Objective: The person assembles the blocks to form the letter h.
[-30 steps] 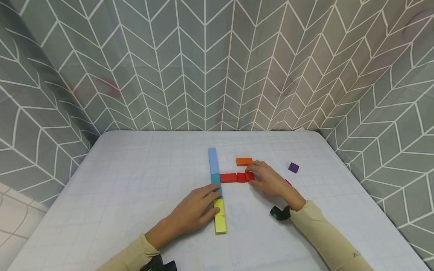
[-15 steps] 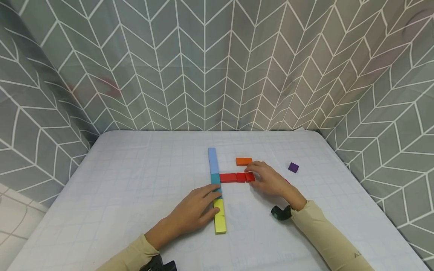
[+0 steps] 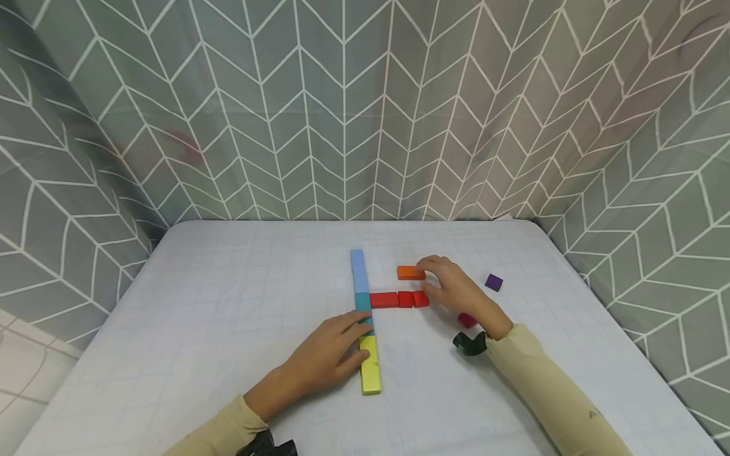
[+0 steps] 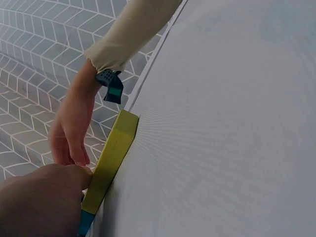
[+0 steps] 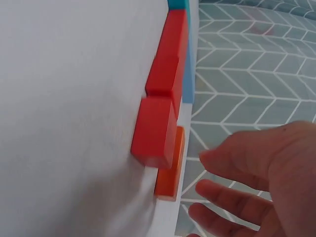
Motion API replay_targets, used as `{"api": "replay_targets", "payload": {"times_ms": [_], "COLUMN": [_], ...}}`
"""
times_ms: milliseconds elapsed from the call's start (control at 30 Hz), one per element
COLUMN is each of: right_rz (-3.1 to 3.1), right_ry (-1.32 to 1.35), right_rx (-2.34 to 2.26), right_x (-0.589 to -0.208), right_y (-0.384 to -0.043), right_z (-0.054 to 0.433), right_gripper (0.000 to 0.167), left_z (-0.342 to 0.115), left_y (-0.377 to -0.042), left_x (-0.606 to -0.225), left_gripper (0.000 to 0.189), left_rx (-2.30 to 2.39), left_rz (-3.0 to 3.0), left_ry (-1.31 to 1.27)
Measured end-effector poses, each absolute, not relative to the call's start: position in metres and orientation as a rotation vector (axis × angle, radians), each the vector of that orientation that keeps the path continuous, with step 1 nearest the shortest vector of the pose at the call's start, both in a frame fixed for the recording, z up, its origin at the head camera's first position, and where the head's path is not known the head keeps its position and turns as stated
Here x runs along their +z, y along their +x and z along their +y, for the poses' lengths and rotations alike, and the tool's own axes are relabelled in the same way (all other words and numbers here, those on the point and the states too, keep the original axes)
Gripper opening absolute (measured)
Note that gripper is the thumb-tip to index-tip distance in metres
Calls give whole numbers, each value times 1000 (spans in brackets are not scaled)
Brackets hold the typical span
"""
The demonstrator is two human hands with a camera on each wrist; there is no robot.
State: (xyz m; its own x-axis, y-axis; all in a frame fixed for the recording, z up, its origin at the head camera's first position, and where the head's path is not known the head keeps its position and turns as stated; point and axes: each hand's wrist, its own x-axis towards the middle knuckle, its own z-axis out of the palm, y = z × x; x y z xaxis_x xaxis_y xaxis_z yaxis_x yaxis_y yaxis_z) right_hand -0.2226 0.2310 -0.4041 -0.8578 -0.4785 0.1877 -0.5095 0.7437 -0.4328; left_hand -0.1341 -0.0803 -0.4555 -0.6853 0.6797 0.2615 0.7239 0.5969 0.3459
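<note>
A column of blocks stands mid-table: light blue (image 3: 359,269), teal (image 3: 362,301) and yellow (image 3: 370,375). My left hand (image 3: 324,354) rests its spread fingers on the teal and yellow blocks, hiding part of both. From the teal block a red row runs right: a longer red block (image 3: 384,300) and two red cubes (image 3: 421,298), the end one slightly askew. Behind this row lies an orange block (image 3: 407,273). My right hand (image 3: 453,288) is over its right end, fingertips overlapping it in the head view. In the right wrist view those fingers (image 5: 232,200) are parted, with nothing between them.
A purple block (image 3: 493,282) lies to the right, beyond the right hand. Partly under the right wrist shows a magenta block (image 3: 467,320). Black wrist straps (image 3: 470,344) are on both arms. Patterned curtain (image 3: 365,126) surrounds the white table (image 3: 228,285) behind and on the sides.
My right hand has left the end red cube and shifted slightly back to the orange block's right end, baring more of the magenta block. The left hand stays put.
</note>
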Motion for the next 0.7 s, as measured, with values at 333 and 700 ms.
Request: {"api": "replay_targets", "payload": {"times_ms": [333, 700], "right_rz": [-2938, -2901], "right_ry": [734, 650], "right_rx": [735, 747], "right_x": [-400, -397], "right_y": [-240, -233], "right_z": [234, 260], "right_gripper": [35, 33], "left_z": [-80, -81], "left_y": [-133, -135], "left_x": [-458, -458], "left_gripper": [50, 51], "left_rx": [-636, -645], "left_rz": [-2699, -2698], "left_ry": [-1191, -1196]}}
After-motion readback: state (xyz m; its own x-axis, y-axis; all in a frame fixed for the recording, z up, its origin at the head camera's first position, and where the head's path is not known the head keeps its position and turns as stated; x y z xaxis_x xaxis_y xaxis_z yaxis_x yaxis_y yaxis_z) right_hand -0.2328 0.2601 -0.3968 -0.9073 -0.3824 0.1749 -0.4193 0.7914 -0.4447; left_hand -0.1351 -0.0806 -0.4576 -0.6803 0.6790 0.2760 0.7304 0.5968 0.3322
